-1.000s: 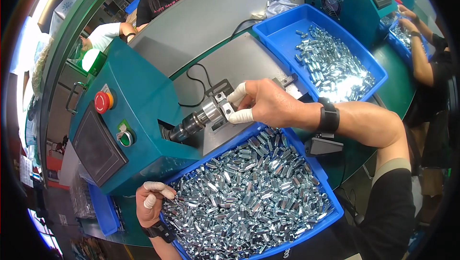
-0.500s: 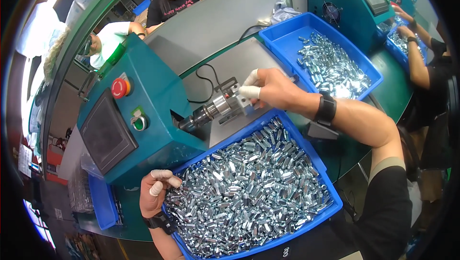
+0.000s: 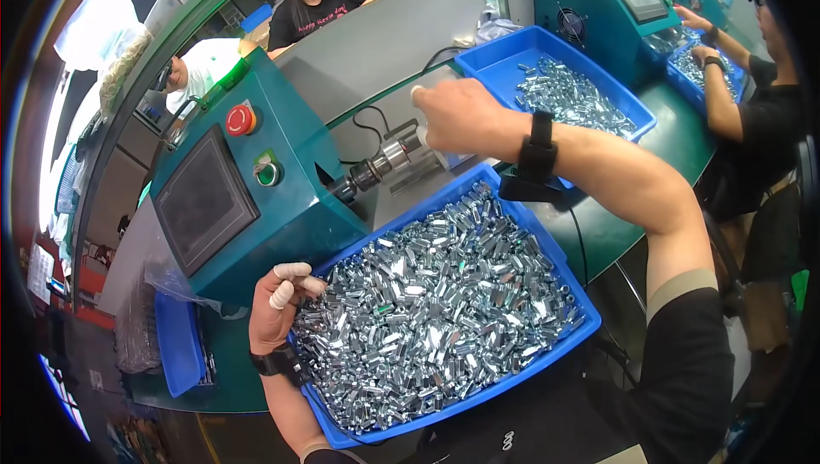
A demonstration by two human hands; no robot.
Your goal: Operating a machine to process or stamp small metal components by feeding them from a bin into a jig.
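Note:
My right hand [image 3: 465, 118], fingertips in white covers, is curled at the end of a metal clamping fixture [image 3: 397, 155]. The hand hides part of the fixture and whatever lies between its fingers. The fixture lines up with a dark chuck [image 3: 366, 175] on a teal machine [image 3: 295, 152]. My left hand [image 3: 275, 306], also with white finger covers, bends over the left edge of a blue tray [image 3: 559, 246]. Its fingers are drawn in beside shiny hexagonal metal sleeves [image 3: 436, 310] heaped in the tray; what they hold is too small to make out.
A second blue tray [image 3: 483, 62] behind my right arm holds more sleeves. The machine carries a red stop button [image 3: 241, 120] and a dark screen [image 3: 205, 208]. Left of it lies another blue tray [image 3: 175, 349]. A co-worker's arm [image 3: 722, 92] reaches over a tray at far right.
My right hand has turned and come up and left over the fixture, covering more of it. My left hand stays at the tray's left edge. The whole view has shifted slightly.

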